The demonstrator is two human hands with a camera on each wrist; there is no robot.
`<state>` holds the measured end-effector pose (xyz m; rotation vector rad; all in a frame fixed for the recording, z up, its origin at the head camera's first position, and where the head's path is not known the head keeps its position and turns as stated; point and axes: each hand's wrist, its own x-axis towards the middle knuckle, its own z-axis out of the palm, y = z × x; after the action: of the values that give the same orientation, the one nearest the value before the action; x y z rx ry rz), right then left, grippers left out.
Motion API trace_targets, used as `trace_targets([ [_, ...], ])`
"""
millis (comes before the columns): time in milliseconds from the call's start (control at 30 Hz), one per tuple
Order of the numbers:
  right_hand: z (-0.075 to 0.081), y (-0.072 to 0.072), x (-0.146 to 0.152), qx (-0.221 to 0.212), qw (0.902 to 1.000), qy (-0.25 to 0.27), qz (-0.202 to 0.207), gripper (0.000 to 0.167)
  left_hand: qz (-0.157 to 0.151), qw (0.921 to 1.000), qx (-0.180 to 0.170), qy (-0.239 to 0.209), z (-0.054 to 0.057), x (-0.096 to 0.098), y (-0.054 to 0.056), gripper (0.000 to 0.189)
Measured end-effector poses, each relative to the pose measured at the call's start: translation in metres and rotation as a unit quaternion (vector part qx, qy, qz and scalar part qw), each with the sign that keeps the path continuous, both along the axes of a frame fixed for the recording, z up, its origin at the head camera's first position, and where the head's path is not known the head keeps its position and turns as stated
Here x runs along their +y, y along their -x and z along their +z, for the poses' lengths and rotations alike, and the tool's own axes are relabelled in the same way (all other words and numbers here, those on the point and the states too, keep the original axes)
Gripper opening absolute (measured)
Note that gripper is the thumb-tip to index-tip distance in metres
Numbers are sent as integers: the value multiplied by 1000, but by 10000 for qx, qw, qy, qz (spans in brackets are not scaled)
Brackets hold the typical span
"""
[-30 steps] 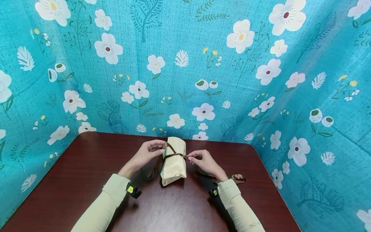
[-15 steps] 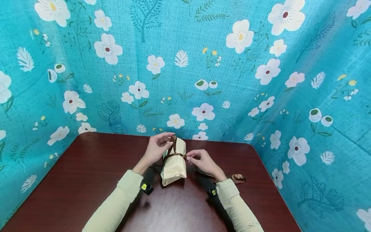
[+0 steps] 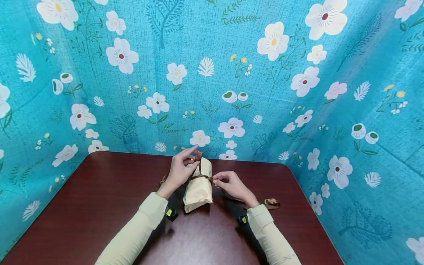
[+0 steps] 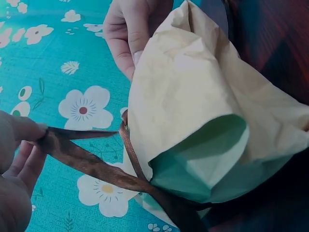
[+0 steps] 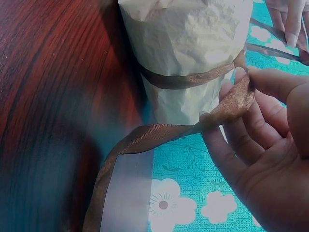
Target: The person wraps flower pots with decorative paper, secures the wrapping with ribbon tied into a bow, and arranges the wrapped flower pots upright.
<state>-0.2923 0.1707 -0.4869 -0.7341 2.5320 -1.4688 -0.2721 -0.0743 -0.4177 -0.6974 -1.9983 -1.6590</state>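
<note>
A cream paper bundle (image 3: 198, 183) lies near the middle of the dark wooden table (image 3: 82, 206), close to its far edge, with a brown ribbon (image 3: 200, 176) wrapped once around its waist. The left hand (image 3: 180, 170) pinches one ribbon end between thumb and fingertips and lifts it above the bundle's far end; the right hand (image 3: 232, 184) pinches the other end just beside the bundle's right flank, thumb pressed to forefinger, the loose tail trailing across the table toward the wrist. The main risk is the band slackening: if either pinch eases while the ends are crossed, the ribbon could slide along the smooth paper toward an end and the roll could spring loose. Pulling unevenly might also drag or spin the light bundle, or crease the paper where the band bites. The bundle's long axis runs roughly away from the person, tilted slightly to the right at the far end; the left wrist view shows an open, hollow end (image 4: 203, 159), which seems to be the far one, though that is hard to confirm.
</note>
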Motion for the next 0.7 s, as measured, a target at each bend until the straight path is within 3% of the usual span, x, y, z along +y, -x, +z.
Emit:
trace_targets([
  [267,-1,0,1,83,9999,89,52,17,322,9976,436,-438,-3,2,7,32],
  [433,-1,0,0,169,9998,20,119,16,431,9964,594,-425,-7,4,9,11],
  [533,-1,0,0,161,9998,-1,142,16,278,9983,279,-433,-10,6,10,7],
  [700,-1,-1,3,136,9997,-209,58,18,-512,9948,-703,-527,-12,6,13,11],
])
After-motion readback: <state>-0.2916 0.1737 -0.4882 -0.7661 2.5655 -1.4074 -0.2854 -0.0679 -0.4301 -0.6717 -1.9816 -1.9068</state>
